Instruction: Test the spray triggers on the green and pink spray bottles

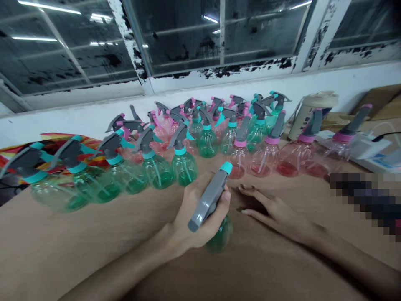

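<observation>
My left hand (194,213) is wrapped round the neck of a green spray bottle (221,238), under its grey trigger head with a teal nozzle. The hand hides much of this bottle. Just right of it, my right hand (272,211) rests low over the table with fingers apart and nothing in them. Beyond my left hand stands a row of green spray bottles (158,171) with teal collars. A row of pink spray bottles (261,161) with pink collars stands beyond my right hand. Both kinds hold some coloured liquid.
More green and pink spray bottles (206,140) crowd the back of the wooden table (125,234), near the wall. A cream jug (313,110), a white power strip (369,146) and a cardboard box (384,102) are at right. A patterned cloth (94,156) lies at left.
</observation>
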{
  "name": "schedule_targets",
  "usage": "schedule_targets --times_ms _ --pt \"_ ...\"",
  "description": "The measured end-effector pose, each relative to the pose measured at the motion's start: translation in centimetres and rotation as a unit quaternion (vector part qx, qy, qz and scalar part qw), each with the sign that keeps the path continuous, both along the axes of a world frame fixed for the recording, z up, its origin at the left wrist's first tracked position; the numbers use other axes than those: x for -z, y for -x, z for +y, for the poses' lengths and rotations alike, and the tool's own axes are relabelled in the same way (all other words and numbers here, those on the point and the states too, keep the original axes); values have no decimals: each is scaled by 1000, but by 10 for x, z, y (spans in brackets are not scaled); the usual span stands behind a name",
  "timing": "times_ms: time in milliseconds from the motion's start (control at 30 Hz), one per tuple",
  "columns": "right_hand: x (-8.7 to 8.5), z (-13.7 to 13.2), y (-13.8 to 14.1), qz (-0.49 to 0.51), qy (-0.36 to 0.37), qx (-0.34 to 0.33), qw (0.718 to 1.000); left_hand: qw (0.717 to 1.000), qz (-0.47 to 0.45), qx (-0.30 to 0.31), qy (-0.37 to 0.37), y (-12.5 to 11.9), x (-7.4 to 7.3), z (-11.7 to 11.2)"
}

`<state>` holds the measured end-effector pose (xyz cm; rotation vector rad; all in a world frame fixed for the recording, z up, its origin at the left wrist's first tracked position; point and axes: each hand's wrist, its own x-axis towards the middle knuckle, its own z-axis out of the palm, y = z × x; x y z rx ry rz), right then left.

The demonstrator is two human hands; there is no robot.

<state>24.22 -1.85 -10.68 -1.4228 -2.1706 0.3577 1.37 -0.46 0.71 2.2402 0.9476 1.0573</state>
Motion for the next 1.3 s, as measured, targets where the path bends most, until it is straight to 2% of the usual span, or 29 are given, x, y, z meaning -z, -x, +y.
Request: schedule_targets --times_ms 200,433,767,900,1067,1300 --pt "-1 0 0 -8 8 4 1000 1000 -6 17 -12 2 4 2" --pt "3 0 -1 5 3 -2 1000 1000 -10 5 -29 -1 4 0" --pt "-21 -11 11 38 21 -18 999 999 -27 -20 -8 -3 14 4" --pt "-34 -29 25 61 18 -13 998 999 -35 -21 -1 -4 18 8" --pt "-48 -54 57 110 -25 -18 993 998 -62 -6 24 -3 19 8" --pt "-60 -55 100 118 -100 67 986 993 -103 17 55 -4 19 4"
